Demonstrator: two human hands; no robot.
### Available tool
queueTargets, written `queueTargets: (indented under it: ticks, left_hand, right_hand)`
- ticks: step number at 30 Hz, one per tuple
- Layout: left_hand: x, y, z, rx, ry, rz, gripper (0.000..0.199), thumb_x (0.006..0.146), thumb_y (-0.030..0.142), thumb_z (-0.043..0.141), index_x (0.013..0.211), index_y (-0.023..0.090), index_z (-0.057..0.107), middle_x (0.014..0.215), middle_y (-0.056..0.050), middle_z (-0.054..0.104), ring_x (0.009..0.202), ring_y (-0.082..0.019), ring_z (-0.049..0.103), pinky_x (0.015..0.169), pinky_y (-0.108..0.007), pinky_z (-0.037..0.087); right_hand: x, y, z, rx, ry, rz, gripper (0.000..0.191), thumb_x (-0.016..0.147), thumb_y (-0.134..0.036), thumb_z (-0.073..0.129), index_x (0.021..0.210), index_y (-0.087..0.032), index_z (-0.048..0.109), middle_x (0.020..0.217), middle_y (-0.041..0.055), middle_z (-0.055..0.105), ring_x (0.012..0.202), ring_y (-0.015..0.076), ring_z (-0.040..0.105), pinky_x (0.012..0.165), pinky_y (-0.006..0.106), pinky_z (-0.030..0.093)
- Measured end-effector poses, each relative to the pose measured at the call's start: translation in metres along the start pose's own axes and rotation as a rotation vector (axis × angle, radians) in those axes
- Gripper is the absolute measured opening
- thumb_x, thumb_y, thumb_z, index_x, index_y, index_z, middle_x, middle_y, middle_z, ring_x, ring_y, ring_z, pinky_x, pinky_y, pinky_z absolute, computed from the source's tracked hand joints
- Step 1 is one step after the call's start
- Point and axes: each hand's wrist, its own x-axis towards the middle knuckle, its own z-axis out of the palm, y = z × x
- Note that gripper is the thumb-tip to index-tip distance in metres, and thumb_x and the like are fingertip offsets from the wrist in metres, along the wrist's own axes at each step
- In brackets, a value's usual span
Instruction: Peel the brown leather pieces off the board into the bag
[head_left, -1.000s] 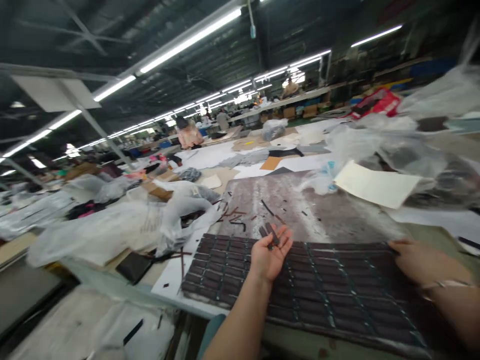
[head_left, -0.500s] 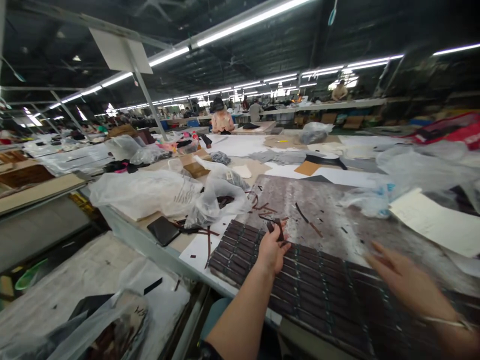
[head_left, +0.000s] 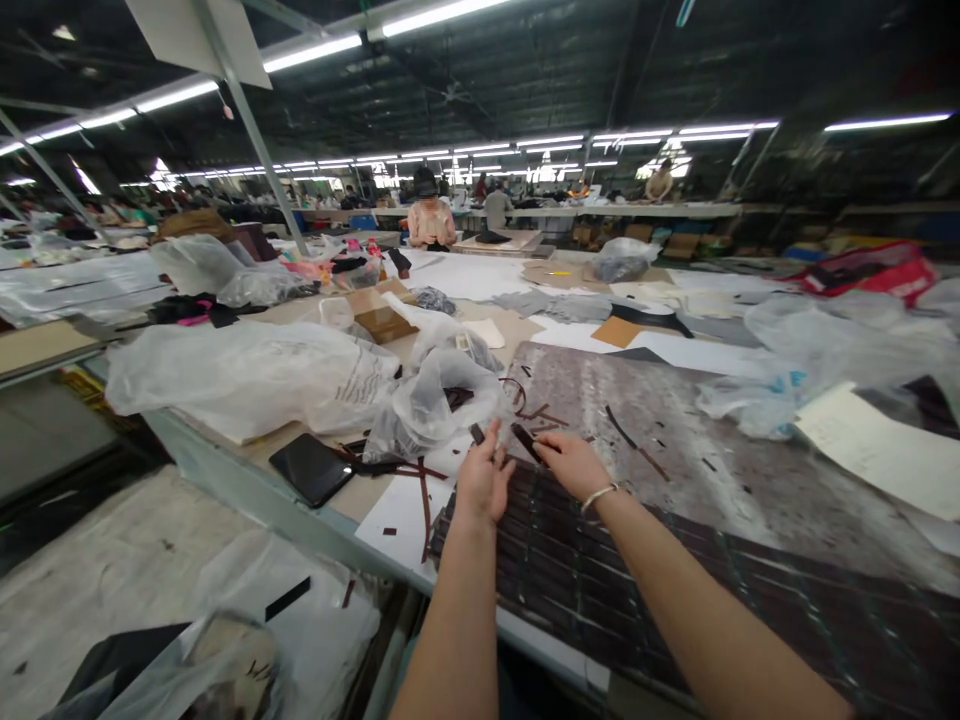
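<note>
Table [head_left: 232,475] being thickly covered

A large brown board [head_left: 570,375] is being carried by the table, and its near side is being covered by rows of dark strips [head_left: 570,570]. Beside it, on the left, a sheet of white paper [head_left: 386,505] is being crossed by thin brown strips [head_left: 425,500]. A flat black case [head_left: 311,472] is being borne near the front edge, just beside a long white plastic bag [head_left: 247,375]. Behind the board, an orange piece [head_left: 616,332] is being supported among pale sheets [head_left: 472,278].

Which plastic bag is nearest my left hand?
The translucent plastic bag just beyond your left hand, with dark pieces showing in its opening. The printed bag lies farther left; the blue-marked bag, off to the right.
</note>
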Motion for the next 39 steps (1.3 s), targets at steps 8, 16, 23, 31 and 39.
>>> queueTargets:
  ticks: [8, 16, 23, 31, 39]
  left_hand:
    - [0.033, 0.048, -0.041, -0.157, 0.259, 0.231, 0.016, 0.082, 0.027, 0.053, 0.097, 0.026, 0.057, 0.136, 0.002, 0.036, 0.127, -0.019, 0.030, 0.105, -0.047, 0.020]
    - [0.042, 0.065, -0.069, -0.223, 0.451, 0.284, 0.011, 0.082, 0.026, 0.050, 0.091, 0.026, 0.056, 0.112, 0.000, 0.054, 0.125, -0.017, 0.035, 0.105, -0.044, 0.022]
    - [0.036, 0.064, -0.071, -0.205, 0.441, 0.186, 0.010, 0.078, 0.022, 0.053, 0.086, 0.022, 0.060, 0.098, -0.004, 0.056, 0.107, -0.017, 0.050, 0.096, -0.037, 0.036]
    - [0.022, 0.060, -0.060, -0.308, 0.152, 0.127, 0.010, 0.083, 0.017, 0.048, 0.090, 0.015, 0.055, 0.057, 0.004, 0.043, 0.040, -0.003, 0.037, 0.043, -0.016, 0.036]
    - [0.015, 0.050, -0.045, -0.082, 0.059, 0.147, 0.042, 0.080, 0.055, 0.045, 0.083, 0.014, 0.055, 0.043, 0.010, 0.021, 0.032, -0.003, 0.015, 0.033, -0.017, 0.016]
  right_hand:
    - [0.072, -0.002, 0.040, -0.220, -0.119, -0.058, 0.019, 0.077, -0.033, 0.056, 0.083, -0.022, 0.070, 0.085, 0.0004, 0.067, 0.081, 0.0153, 0.058, 0.070, 0.022, 0.040]
    - [0.083, 0.000, 0.056, -0.269, -0.168, 0.006, 0.018, 0.074, -0.036, 0.058, 0.078, -0.025, 0.071, 0.078, -0.0015, 0.068, 0.073, 0.0141, 0.059, 0.065, 0.021, 0.040]
    - [0.084, 0.002, 0.060, -0.310, -0.150, 0.061, 0.019, 0.072, -0.037, 0.059, 0.077, -0.023, 0.071, 0.082, 0.0026, 0.067, 0.080, 0.0184, 0.059, 0.071, 0.026, 0.041]
    - [0.087, 0.000, 0.055, -0.262, -0.148, 0.076, 0.015, 0.064, -0.036, 0.066, 0.072, -0.024, 0.069, 0.078, -0.0002, 0.066, 0.075, 0.0154, 0.059, 0.065, 0.023, 0.042]
    - [0.090, 0.010, 0.061, -0.232, -0.168, 0.076, 0.014, 0.067, -0.033, 0.064, 0.077, -0.024, 0.069, 0.074, -0.0024, 0.065, 0.071, 0.0128, 0.058, 0.063, 0.021, 0.040]
